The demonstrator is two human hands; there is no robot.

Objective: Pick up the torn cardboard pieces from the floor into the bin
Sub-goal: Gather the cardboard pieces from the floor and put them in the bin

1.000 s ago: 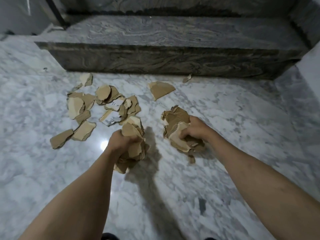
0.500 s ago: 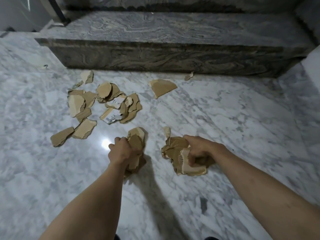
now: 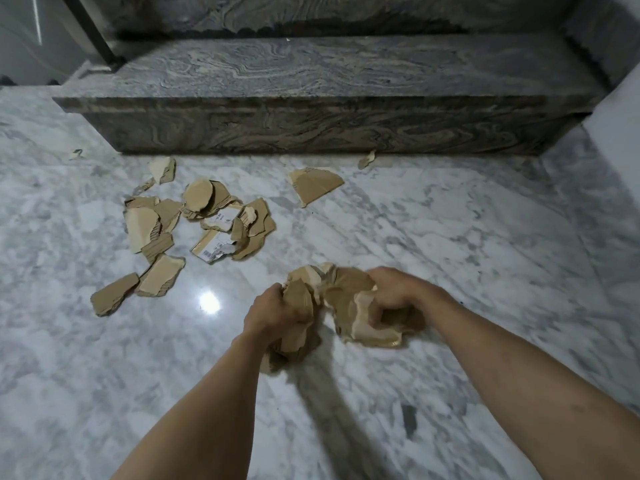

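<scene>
My left hand [image 3: 273, 311] grips a bunch of torn brown cardboard pieces [image 3: 294, 327] just above the marble floor. My right hand [image 3: 393, 294] grips a second, larger bunch [image 3: 349, 306], and the two bunches touch in the middle. Several loose pieces [image 3: 166, 233] lie scattered on the floor to the left, some with a white printed label [image 3: 216, 245]. One wedge-shaped piece [image 3: 313, 184] lies alone farther back, and a small scrap [image 3: 366, 160] sits against the step. No bin is in view.
A dark veined stone step [image 3: 311, 126] runs across the back. The white-grey marble floor [image 3: 485, 254] carries a bright light reflection [image 3: 209, 302]. A pale wall edge [image 3: 616, 126] stands at the right, and a tiny scrap [image 3: 77, 154] lies far left.
Both hands have come together, so the two bunches of cardboard that were apart now touch. The view has shifted slightly, and the loose pieces on the floor have stayed put.
</scene>
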